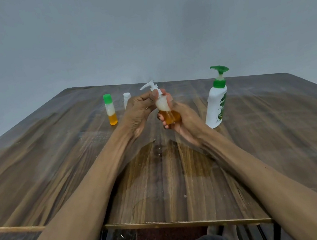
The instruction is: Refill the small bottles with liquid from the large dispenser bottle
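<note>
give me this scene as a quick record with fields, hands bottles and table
left hand: left hand grips the neck of the small pump bottle
right hand: right hand holds that bottle's body from below
held bottle: white pump on, amber liquid below, white foam above
dispenser: large white bottle with green pump, upright at right, untouched
other bottles: green-capped small bottle, part filled amber; white-capped small bottle partly behind the left hand
surface: wooden table

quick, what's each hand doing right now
Left hand: fingers pinch the white pump top of the small pump bottle.
Right hand: fingers curled round that bottle's body, holding it off the table.
</note>
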